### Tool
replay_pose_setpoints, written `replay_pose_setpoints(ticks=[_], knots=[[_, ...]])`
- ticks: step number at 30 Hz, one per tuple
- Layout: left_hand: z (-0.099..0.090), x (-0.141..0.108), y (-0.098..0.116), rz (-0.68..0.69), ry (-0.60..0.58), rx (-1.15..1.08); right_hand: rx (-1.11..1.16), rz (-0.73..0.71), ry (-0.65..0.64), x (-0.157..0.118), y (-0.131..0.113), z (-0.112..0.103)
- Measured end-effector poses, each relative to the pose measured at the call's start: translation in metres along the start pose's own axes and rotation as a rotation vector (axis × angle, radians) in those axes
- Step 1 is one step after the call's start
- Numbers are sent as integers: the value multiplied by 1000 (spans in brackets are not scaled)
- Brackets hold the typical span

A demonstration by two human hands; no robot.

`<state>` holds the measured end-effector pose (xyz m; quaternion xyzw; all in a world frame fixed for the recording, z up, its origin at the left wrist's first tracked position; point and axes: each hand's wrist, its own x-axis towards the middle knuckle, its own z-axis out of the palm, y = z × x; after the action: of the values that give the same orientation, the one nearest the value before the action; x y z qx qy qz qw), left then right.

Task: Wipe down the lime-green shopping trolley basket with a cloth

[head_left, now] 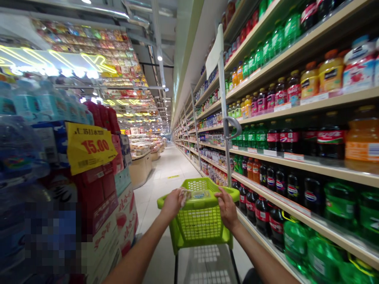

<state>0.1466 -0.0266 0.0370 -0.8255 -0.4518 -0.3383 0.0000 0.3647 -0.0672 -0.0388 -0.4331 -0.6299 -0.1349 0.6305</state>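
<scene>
A lime-green plastic shopping cart [201, 225] with a lattice basket stands straight in front of me, on dark legs. At the left part of its handle [203, 204], my left hand [174, 202] is closed, with a crumpled whitish piece [186, 195] at its fingers; what that piece is I cannot make out. My right hand [227, 208] lies against the right part of the handle, its fingers curled loosely on the edge. Between the hands, a clear pack with a label [199, 194] shows at the top of the cart. Little else inside the basket is visible.
Shelves [296, 156] of soda and juice bottles run along the right, with a grey post and ring [232, 128] jutting out. Stacked drink cartons [102, 236] and a yellow price sign [90, 148] crowd the left. A pale tiled aisle [166, 165] leads ahead past wooden display stands [140, 169].
</scene>
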Motion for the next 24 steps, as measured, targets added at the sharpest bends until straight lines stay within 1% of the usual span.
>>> replay_pose_setpoints(ticks=[1,3,5,6,7,8,9,12,13,14,15,16,17,19,21,22,23,24], knots=[[7,1,9,20,-3,-9,-4,2,8,0,0,1],[28,5,38,102,-26,-29,-11,-9,6,-1,1,2],[46,9,67,229,-75,-17,-17,-27,-3,-1,4,0],[51,11,75,271,-93,-9,-21,-31,-7,-1,5,-1],[52,11,77,285,-100,-7,-23,-30,-11,-1,7,-2],[48,10,72,268,-95,-12,-23,-25,-12,0,8,-4],[42,8,62,233,-82,-20,-21,-17,-15,0,9,-4],[13,0,17,85,-28,-23,-8,-2,-16,1,10,-4],[6,-2,5,45,-16,-13,-6,0,-12,1,9,-3],[2,-3,-3,23,-1,-5,-6,1,-6,1,7,-2],[2,-3,-4,22,12,-3,-9,2,1,1,6,-1],[6,-2,2,40,22,-6,-13,3,7,1,4,1],[14,-1,12,71,27,-15,-16,1,10,1,3,2],[35,3,42,161,9,-34,-23,-10,8,1,1,3],[52,8,69,264,-41,-34,-30,-28,2,0,2,1],[56,8,75,303,-60,-30,-32,-34,0,0,2,0],[56,8,76,327,-73,-24,-33,-36,0,1,3,-1],[52,7,70,321,-75,-21,-31,-34,-1,1,4,-2]])
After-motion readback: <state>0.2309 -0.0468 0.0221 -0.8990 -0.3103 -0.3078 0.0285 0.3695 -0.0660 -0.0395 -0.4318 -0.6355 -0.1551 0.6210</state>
